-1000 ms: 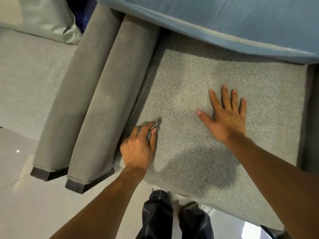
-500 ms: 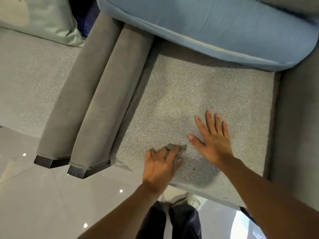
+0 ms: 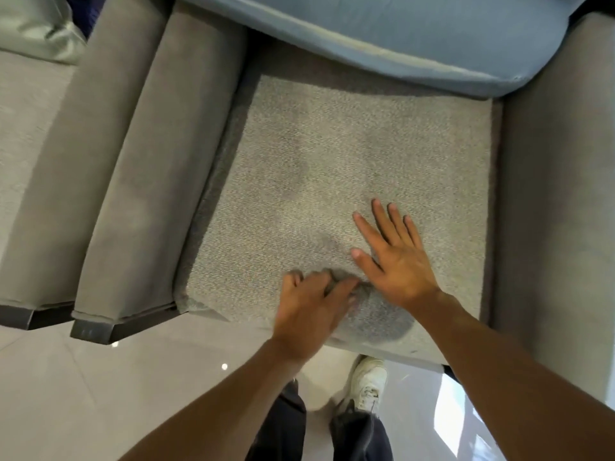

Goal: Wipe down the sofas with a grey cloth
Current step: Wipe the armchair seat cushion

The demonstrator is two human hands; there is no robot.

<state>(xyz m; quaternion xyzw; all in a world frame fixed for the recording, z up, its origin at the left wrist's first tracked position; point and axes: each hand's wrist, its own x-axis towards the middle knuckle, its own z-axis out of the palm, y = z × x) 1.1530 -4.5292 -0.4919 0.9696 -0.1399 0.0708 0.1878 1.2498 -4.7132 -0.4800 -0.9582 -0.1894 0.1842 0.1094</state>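
A small grey cloth [image 3: 333,283] lies bunched on the textured grey seat cushion [image 3: 332,168] of an armchair, near its front edge. My left hand [image 3: 312,307] covers most of the cloth and holds it against the cushion, fingers bent over it; only folds show between the fingers. The hand is motion-blurred. Just right of it, my right hand [image 3: 396,261] rests flat on the cushion with straight, spread fingers and holds nothing. Its thumb is close to the cloth.
Padded taupe armrests stand on the left [image 3: 159,168] and right [image 3: 552,201] of the seat. A blue back cushion [image 3: 416,38] lies across the top. A second sofa [image 3: 23,134] with a pale green pillow [image 3: 36,28] sits at left. Glossy tiled floor [image 3: 100,394] and my white shoe [image 3: 367,382] are below.
My left hand has slid the cloth rightward from beside the left armrest along the cushion's front edge, up to my right hand. The view shifted, showing the right armrest.
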